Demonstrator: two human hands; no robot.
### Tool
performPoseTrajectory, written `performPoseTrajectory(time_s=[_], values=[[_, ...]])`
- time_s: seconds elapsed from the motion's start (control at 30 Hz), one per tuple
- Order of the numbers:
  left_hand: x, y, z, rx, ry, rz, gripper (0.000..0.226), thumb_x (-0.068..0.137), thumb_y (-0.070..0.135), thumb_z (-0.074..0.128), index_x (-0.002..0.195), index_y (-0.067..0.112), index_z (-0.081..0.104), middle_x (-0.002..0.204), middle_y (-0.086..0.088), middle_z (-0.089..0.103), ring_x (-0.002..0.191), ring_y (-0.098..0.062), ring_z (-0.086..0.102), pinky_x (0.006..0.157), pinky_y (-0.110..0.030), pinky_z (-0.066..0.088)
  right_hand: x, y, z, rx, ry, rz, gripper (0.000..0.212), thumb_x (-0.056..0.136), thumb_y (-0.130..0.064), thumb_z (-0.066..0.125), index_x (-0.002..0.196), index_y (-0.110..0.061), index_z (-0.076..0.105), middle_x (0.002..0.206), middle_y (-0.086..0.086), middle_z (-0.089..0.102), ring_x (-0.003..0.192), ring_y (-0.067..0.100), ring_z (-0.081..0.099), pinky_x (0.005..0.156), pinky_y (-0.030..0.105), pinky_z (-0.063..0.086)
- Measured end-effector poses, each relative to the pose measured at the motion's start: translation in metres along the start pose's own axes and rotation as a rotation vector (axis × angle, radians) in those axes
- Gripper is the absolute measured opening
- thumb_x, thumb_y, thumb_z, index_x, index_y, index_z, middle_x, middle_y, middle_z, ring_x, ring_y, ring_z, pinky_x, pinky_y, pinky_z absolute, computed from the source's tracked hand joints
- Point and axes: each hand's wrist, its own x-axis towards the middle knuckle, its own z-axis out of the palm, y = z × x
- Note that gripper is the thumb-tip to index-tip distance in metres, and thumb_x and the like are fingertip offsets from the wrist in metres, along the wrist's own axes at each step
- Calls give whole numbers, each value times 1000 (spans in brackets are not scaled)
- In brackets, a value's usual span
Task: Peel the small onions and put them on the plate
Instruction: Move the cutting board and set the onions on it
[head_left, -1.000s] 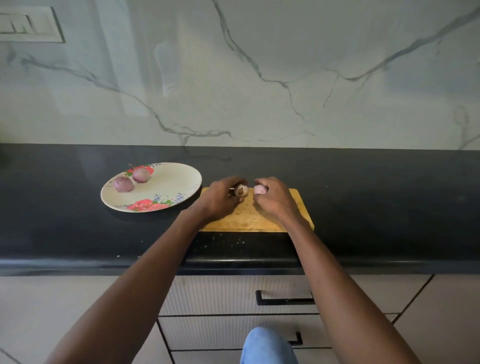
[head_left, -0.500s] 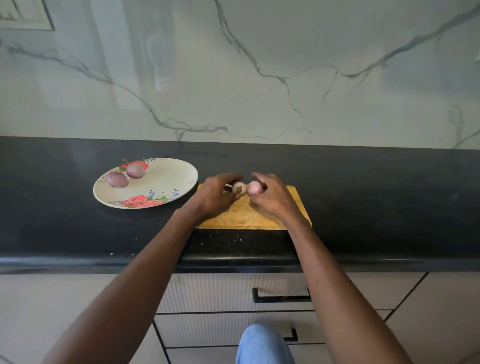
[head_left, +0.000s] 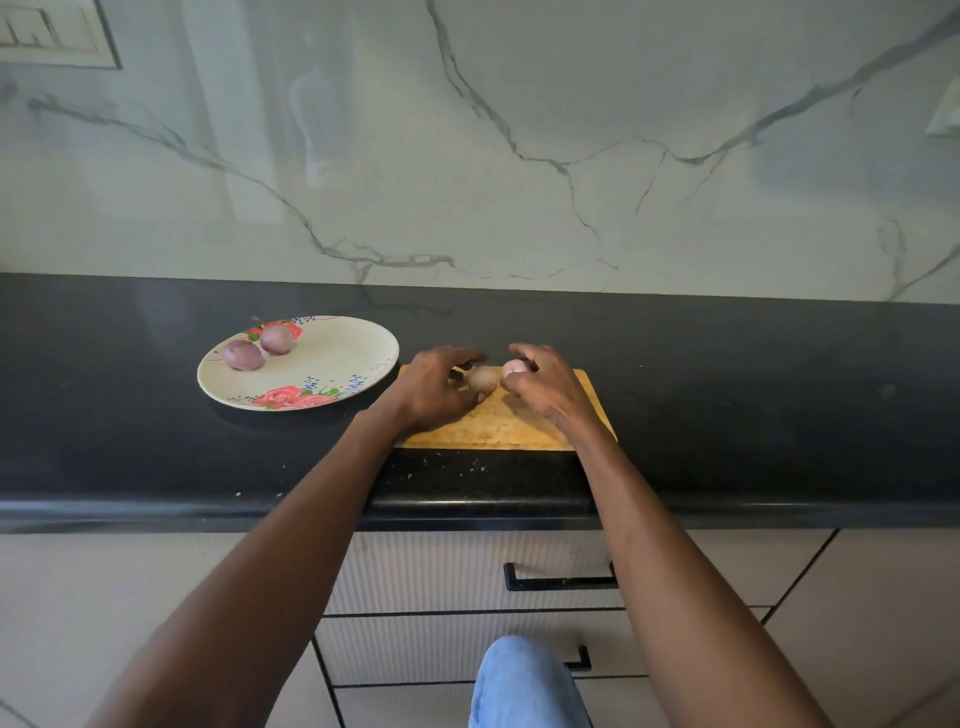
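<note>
Over the wooden cutting board both hands meet. My left hand curls round a brownish piece, either onion skin or an unpeeled onion. My right hand pinches a pale pink peeled onion; its fingers hide most of it. To the left, a cream plate with a rose pattern holds two purple peeled onions, one at the plate's left and the other just behind it.
Board and plate sit on a black counter backed by a marble wall. Small skin flecks lie near the counter's front edge. Drawers with black handles are below, and a knee in blue jeans shows at the bottom.
The two pieces between my hands have drawn slightly apart; the brownish piece now shows more fully at my left fingertips. Plate and its two onions are unmoved.
</note>
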Motion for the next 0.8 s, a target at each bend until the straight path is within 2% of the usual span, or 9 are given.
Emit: performPoseTrajectory(time_s=[0.07, 0.17, 0.27, 0.33, 0.4, 0.47, 0.6, 0.67, 0.8], values=[[-2, 2, 0, 5, -1, 6, 55, 87, 21, 78, 138, 19, 60, 134, -3, 63, 113, -16, 63, 93, -33, 56, -2, -2, -2, 61, 23, 32, 58, 85, -18, 65, 142, -18, 54, 145, 3, 51, 130, 20, 51, 106, 38, 44], [-4, 5, -1, 3, 1, 5, 55, 86, 27, 78, 137, 19, 60, 137, -1, 61, 115, -18, 62, 89, -30, 54, -5, -5, -6, 203, 102, 86, 46, 88, -15, 59, 134, -13, 62, 138, 5, 60, 120, 16, 55, 98, 34, 45], [-5, 8, -2, 9, -14, 1, 57, 85, 27, 80, 137, 19, 59, 143, -1, 56, 119, -21, 60, 91, -33, 54, -7, -5, -7, 286, 216, 125, 30, 94, -15, 53, 114, 3, 66, 123, 20, 65, 109, 33, 61, 99, 51, 48], [-5, 9, -2, 15, -14, 6, 57, 85, 26, 79, 138, 17, 59, 145, -1, 54, 121, -22, 59, 91, -31, 52, -7, -5, -6, 310, 244, 132, 28, 93, -16, 54, 106, 7, 66, 114, 23, 66, 110, 38, 59, 98, 54, 48], [-5, 11, -1, 60, -3, 36, 55, 87, 26, 78, 137, 15, 59, 145, -2, 54, 122, -23, 57, 92, -26, 46, -7, -5, -6, 293, 209, 118, 19, 94, -18, 56, 93, -7, 73, 96, 5, 71, 103, 26, 64, 91, 43, 52], [-6, 11, 0, 103, 1, 54, 58, 87, 31, 78, 139, 17, 58, 148, -3, 51, 124, -23, 56, 94, -27, 45, -7, -6, -5, 266, 177, 81, 17, 94, -16, 57, 94, -20, 73, 89, -12, 65, 97, 14, 62, 84, 30, 49], [-6, 6, -1, 98, 75, 65, 61, 92, 45, 70, 145, 21, 52, 154, -5, 45, 127, -24, 53, 100, -40, 49, -7, -6, -2, 208, 209, 30, 28, 97, -18, 55, 121, -11, 69, 119, 0, 64, 111, 13, 59, 86, 24, 43], [-6, 6, -3, 68, 181, 68, 53, 96, 38, 66, 143, 15, 55, 151, -10, 49, 124, -28, 57, 99, -39, 50, -8, -10, 1, 158, 253, -21, 32, 97, -15, 56, 127, -10, 65, 130, 3, 58, 113, 12, 55, 89, 24, 42], [-13, 1, -16, 82, 399, 19, 39, 98, 23, 63, 133, 5, 62, 135, -15, 61, 112, -31, 64, 92, -37, 53, -6, -38, 28, 66, 294, -195, 32, 96, -10, 59, 127, -10, 64, 130, 3, 58, 115, 14, 55, 95, 25, 45]])
